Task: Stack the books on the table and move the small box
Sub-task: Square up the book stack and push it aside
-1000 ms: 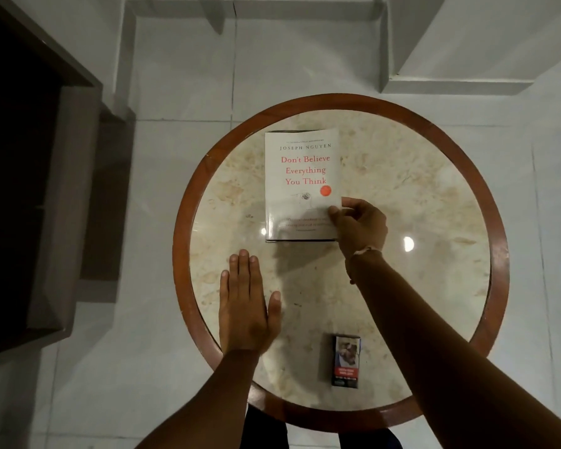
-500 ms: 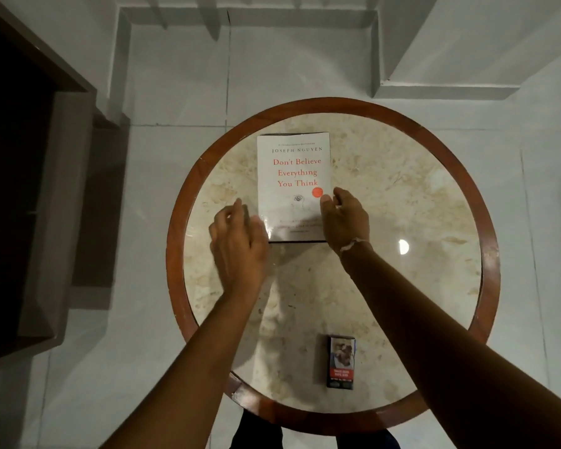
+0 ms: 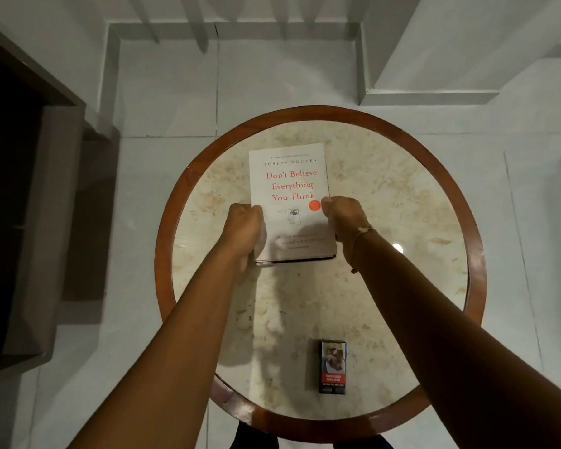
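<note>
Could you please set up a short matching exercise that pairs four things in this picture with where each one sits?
Things:
1. white book
2. small box
3. left hand
4. right hand

Places:
A. near edge of the round table, touched by neither hand
B. gripping the book's left edge
C. far half of the table, cover up
D. gripping the book's right edge, a band at the wrist

Pairs: 1-C, 2-A, 3-B, 4-D
</note>
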